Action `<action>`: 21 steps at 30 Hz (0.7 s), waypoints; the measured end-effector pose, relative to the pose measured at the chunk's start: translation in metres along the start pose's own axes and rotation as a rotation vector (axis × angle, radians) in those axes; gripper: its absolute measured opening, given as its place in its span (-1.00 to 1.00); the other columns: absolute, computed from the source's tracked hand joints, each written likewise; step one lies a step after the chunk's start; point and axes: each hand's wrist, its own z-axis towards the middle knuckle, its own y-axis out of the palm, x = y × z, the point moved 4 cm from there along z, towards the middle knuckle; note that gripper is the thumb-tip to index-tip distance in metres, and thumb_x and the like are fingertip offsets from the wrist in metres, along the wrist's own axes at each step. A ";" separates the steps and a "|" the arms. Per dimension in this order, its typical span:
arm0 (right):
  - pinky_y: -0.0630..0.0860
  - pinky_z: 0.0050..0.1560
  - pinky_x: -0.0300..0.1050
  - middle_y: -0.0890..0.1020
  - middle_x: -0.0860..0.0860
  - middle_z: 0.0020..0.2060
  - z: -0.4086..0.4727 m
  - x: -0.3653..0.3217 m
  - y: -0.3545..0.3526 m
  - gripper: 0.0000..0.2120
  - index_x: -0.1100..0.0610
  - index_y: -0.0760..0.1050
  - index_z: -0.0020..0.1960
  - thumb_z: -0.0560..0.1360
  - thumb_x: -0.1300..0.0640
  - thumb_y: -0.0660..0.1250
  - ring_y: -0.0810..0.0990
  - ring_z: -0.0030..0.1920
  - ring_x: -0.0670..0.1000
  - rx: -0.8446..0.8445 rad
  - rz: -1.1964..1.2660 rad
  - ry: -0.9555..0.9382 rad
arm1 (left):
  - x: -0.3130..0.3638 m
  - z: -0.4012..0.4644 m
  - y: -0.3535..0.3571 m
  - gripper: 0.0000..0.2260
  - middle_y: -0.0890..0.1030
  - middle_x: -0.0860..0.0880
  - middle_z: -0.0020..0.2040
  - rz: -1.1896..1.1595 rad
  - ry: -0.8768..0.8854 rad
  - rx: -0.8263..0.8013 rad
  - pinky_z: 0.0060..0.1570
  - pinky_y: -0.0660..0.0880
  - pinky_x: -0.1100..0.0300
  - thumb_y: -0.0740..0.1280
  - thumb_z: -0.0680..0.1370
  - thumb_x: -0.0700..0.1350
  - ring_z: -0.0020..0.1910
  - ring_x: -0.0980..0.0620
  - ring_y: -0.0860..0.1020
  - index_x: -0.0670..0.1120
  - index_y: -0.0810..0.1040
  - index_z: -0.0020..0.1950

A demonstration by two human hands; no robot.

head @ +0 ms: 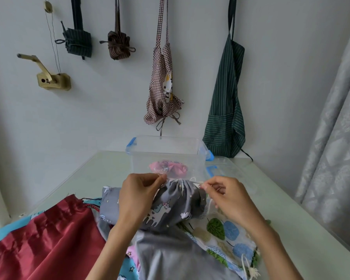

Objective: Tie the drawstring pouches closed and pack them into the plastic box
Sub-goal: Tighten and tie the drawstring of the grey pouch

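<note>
Grey unicorn-print pouch (pixel 176 207) held above the pile of cloth at the near edge of the tabletop (pixel 291 199), its mouth gathered tight; left hand (pixel 137 197) with fingers (pixel 160 178) pinching one end of the white drawstring (pixel 192 181) at the gathered neck; right hand (pixel 230 199) with fingers pinching the other end, cord stretched between them; just beyond, clear plastic box (pixel 166 156) with blue clips, a pink pouch (pixel 168 166) lying inside; red satin pouch (pixel 40 239) at left, leaf-print pouch (pixel 224 235) under the right wrist; lid (pixel 226 166) beside the box.
</note>
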 end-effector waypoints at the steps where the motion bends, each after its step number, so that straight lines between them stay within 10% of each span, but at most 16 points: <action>1: 0.50 -0.33 -0.27 0.61 -0.08 -0.37 -0.001 -0.001 0.002 -0.88 0.10 0.61 -0.12 0.49 0.05 0.36 0.52 -0.43 -0.18 -0.074 0.128 0.046 | -0.003 0.000 0.000 -0.80 0.66 -0.21 -0.24 0.001 -0.024 0.001 -0.13 0.57 -0.10 0.43 0.43 0.12 -0.38 0.04 0.47 0.00 0.64 -0.24; 12: 0.40 -0.35 -0.28 0.53 -0.09 -0.50 -0.004 0.008 0.002 -0.80 0.10 0.61 -0.32 0.40 0.01 0.46 0.45 -0.48 -0.18 -0.172 -0.047 0.155 | -0.006 -0.002 0.007 -0.81 0.69 0.01 -0.36 -0.063 -0.126 -0.141 -0.23 0.51 0.07 0.45 0.45 -0.05 -0.35 0.03 0.57 0.10 0.68 -0.38; 21: 0.32 -0.47 -0.31 0.47 -0.09 -0.52 -0.006 0.007 0.014 -0.81 0.10 0.58 -0.31 0.43 0.05 0.44 0.37 -0.54 -0.17 -0.337 0.058 0.222 | 0.014 -0.003 0.015 -0.81 0.69 -0.06 -0.02 -0.704 -0.411 -0.364 -0.26 0.58 0.39 0.22 0.59 -0.21 -0.19 0.18 0.67 -0.18 0.63 0.00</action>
